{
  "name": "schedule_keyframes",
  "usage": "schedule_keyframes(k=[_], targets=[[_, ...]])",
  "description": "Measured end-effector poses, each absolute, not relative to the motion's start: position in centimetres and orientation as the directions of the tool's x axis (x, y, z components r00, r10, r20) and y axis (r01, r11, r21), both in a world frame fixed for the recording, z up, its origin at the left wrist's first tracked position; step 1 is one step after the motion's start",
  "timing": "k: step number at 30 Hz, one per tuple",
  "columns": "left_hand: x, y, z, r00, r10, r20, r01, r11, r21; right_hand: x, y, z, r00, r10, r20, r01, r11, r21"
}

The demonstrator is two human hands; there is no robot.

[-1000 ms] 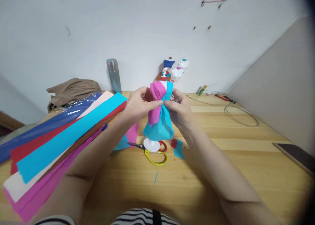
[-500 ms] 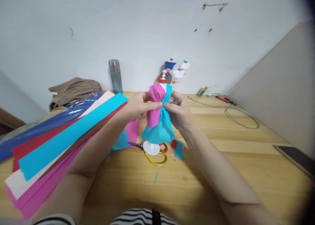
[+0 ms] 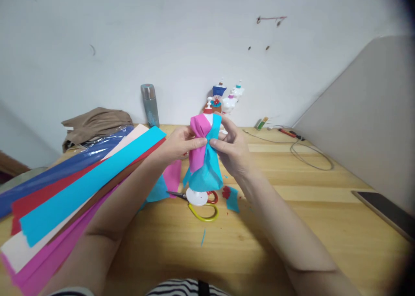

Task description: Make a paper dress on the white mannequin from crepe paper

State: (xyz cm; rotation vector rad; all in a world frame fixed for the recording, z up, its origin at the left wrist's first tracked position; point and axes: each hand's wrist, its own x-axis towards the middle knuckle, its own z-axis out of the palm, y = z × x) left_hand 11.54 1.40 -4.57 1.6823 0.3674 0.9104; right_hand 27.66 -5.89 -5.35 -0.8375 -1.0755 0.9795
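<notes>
A small white dress form (image 3: pixel 210 119) with a red neck band stands upright between my hands on its round white base (image 3: pixel 196 197). Pink crepe paper (image 3: pixel 198 157) covers its left side, and turquoise crepe paper (image 3: pixel 207 175) runs down the right and flares out as a skirt. My left hand (image 3: pixel 181 145) is closed on the pink paper, thumb pressed at the waist. From the other side, my right hand (image 3: pixel 234 151) presses its thumb on the turquoise paper at the waist, its fingers curled behind the form and partly hidden.
Scissors (image 3: pixel 203 219) lie by the base, near paper scraps (image 3: pixel 232 201). Crepe paper strips (image 3: pixel 94 181) spread at left, before brown cloth (image 3: pixel 97 125) and a flask (image 3: pixel 149 106). More decorated forms (image 3: pixel 229 102) stand behind. A cable (image 3: pixel 311 157) and phone (image 3: pixel 382 209) lie right.
The whole view has shifted slightly, so the scene sits a little further left and lower. My right fingers have moved up beside the form's shoulder. Both thumbs stay at the waist.
</notes>
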Motion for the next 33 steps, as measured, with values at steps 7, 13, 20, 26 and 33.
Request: schedule_keyframes(k=[7, 13, 20, 26, 33], targets=[[11.8, 2.0, -5.4, 0.698, 0.647, 0.309, -0.271, -0.160, 0.949, 27.3, -6.6, -4.9, 0.145, 0.935, 0.325, -0.093, 0.340, -0.936], [11.4, 1.8, -5.4, 0.662, 0.666, 0.345, -0.268, -0.220, 0.938, 28.2, -7.2, -4.1, 0.087, 0.897, 0.434, 0.119, 0.423, -0.898], [11.3, 1.5, -5.1, 0.641, 0.662, 0.389, -0.304, -0.246, 0.920, 29.4, -8.0, -2.9, 0.162, 0.845, 0.510, 0.239, 0.468, -0.851], [11.1, 2.2, -5.5, 0.646, 0.686, 0.335, -0.260, -0.215, 0.941, 28.9, -8.1, -2.8, 0.236, 0.801, 0.550, 0.266, 0.490, -0.830], [11.7, 1.3, -5.0, 0.640, 0.706, 0.303, -0.252, -0.179, 0.951, 27.7, -8.1, -3.4, 0.265, 0.721, 0.641, 0.431, 0.506, -0.747]])
